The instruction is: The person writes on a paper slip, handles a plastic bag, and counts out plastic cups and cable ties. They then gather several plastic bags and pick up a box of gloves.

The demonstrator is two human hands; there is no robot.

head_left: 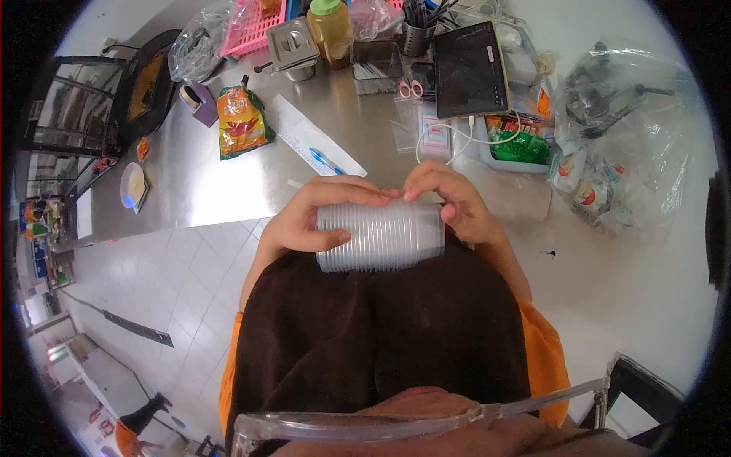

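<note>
A stack of clear plastic tubs point(377, 240), nested in one another, lies sideways against the dark brown apron point(381, 320) at the table's front edge. My left hand point(324, 209) is closed around the stack's left part, fingers along the top and thumb across the near side. At the right end, my right hand point(461, 206) has bent fingers, with the fingertips on the stack's upper side and the thumb beside its end. Fingertips of both hands nearly meet on top. Part of the right hand's grip is hidden by its own fingers.
On the steel table point(190, 190) are a yellow-orange pouch point(242, 122), a paper sheet point(308, 137) with a blue pen point(325, 161), pink scissors point(411, 90), and a tablet point(470, 70) with a white cable. Clear bags point(609, 152) lie at right. Another person point(133, 434) is at lower left.
</note>
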